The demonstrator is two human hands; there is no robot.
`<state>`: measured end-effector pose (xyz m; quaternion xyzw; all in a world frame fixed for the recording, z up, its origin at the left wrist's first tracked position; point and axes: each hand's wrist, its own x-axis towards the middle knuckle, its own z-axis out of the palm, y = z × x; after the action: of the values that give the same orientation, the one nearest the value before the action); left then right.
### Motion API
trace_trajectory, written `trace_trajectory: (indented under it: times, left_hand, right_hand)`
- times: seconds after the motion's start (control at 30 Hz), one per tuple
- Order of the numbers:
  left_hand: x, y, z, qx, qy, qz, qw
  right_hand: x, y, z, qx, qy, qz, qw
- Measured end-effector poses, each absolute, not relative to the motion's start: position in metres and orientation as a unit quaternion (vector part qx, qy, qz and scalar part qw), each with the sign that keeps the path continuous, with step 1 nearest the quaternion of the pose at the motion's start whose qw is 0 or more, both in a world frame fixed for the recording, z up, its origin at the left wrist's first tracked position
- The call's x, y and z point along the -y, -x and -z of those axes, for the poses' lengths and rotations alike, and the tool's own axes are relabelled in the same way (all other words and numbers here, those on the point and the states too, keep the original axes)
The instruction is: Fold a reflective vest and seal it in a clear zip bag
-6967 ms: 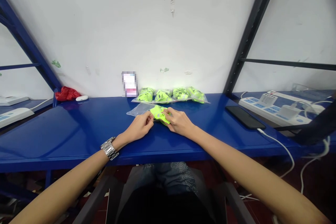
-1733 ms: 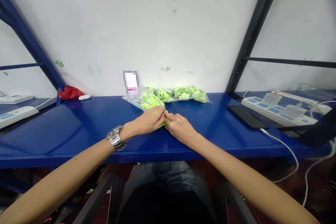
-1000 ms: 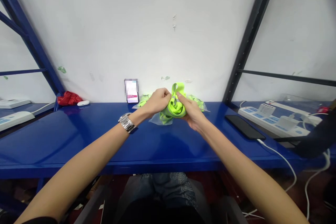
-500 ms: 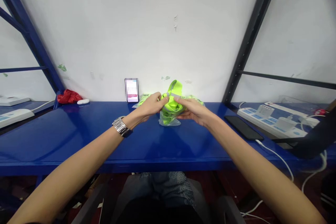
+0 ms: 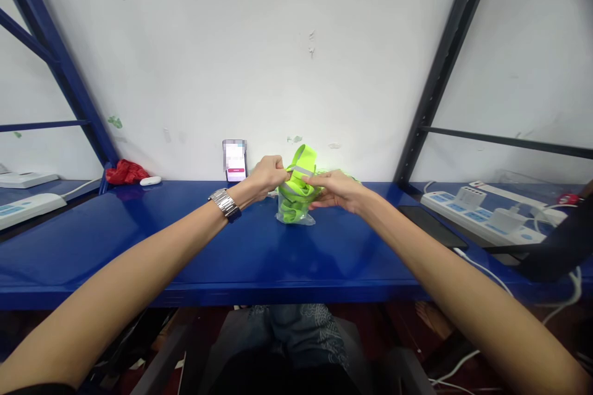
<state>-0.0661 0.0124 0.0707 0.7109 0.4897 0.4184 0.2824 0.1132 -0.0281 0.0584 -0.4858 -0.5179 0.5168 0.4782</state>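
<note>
Over the blue table [image 5: 139, 241], the left hand [image 5: 269, 174] and right hand [image 5: 336, 190] meet, fingers of both pinched on a green strap [image 5: 300, 174] half inside a clear bag [image 5: 294, 211] standing on the table. Farther back, a phone [image 5: 235, 160] leans on the wall.

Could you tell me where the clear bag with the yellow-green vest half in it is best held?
Probably at its open top edge, one side each, coming from above: the clear bag stands mouth-up, and the vest bulges out between the left hand and right hand.
</note>
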Motion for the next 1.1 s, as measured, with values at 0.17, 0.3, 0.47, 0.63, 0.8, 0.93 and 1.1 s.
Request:
trace_trajectory:
  times: [0.17, 0.3, 0.47, 0.63, 0.8, 0.93, 1.1]
  left_hand:
    - [-0.020, 0.065, -0.062, -0.543, -0.675, -0.432, 0.253]
    - [-0.024, 0.065, -0.054, -0.559, -0.653, -0.436, 0.265]
    - [-0.019, 0.067, -0.053, -0.527, -0.649, -0.424, 0.348]
    - [-0.007, 0.073, -0.060, -0.461, -0.656, -0.402, 0.442]
    - [-0.004, 0.074, -0.055, -0.410, -0.672, -0.403, 0.467]
    - [-0.006, 0.071, -0.058, -0.449, -0.701, -0.425, 0.356]
    - [-0.015, 0.067, -0.076, -0.472, -0.743, -0.439, 0.180]
  right_hand:
    - [0.024, -0.110, -0.050, 0.500, 0.512, -0.497, 0.490]
    - [0.019, -0.096, -0.041, 0.504, 0.552, -0.409, 0.523]
    - [0.010, -0.095, -0.038, 0.546, 0.597, -0.330, 0.486]
    - [0.008, -0.105, -0.036, 0.578, 0.617, -0.275, 0.458]
    - [0.017, -0.107, -0.039, 0.614, 0.620, -0.221, 0.436]
    - [0.017, -0.107, -0.040, 0.629, 0.603, -0.181, 0.456]
    - [0.009, -0.107, -0.049, 0.604, 0.595, -0.177, 0.499]
